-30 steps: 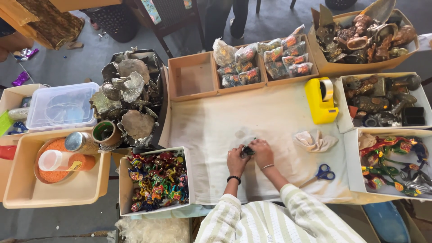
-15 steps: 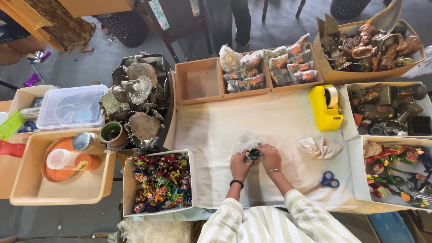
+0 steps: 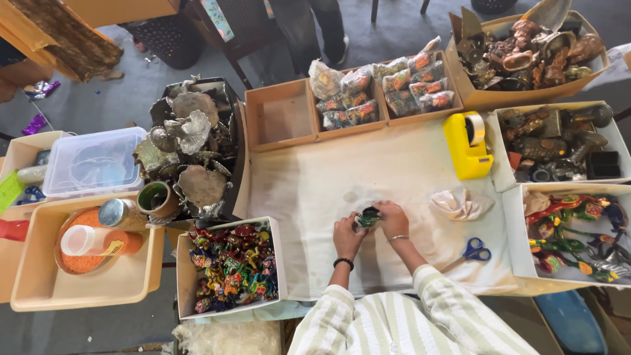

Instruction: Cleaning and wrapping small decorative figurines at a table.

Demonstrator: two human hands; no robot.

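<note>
Watching the head cam feed rn. Both hands are together over the white cloth [image 3: 315, 190], working on one small dark-green object [image 3: 368, 217] that sits right between them. Left hand [image 3: 346, 235] is curled in from its side, fingers on the object; right hand [image 3: 393, 219] is cupped over the other side and top, fingers bent round it. So both are grasping it, neither is loose. Can't tell if the piece rests on the cloth or is lifted a bit, too small to see, and tbh can't tell what it is either, prob a small painted figure w/ clear wrap on it.

My read on the step: looks like wrapping or bagging one small piece, mid-fold, not closed up yet.

Stuff around the hands: a crumpled cream cloth [image 3: 460, 204] just to the right of the right hand, blue-handled scissors [image 3: 470, 251] a bit nearer the body on that same side, yellow tape dispenser [image 3: 467, 145] farther out past the right hand. Box of colourful little figures [image 3: 231, 268] is close on the left hand's side. Boxes of bagged pieces [image 3: 381, 89] straight ahead, well apart.

Next move, imo, calls for keeping one hand pinned on the wrap while the other goes for tape, since that's on the right-hand side.
</note>
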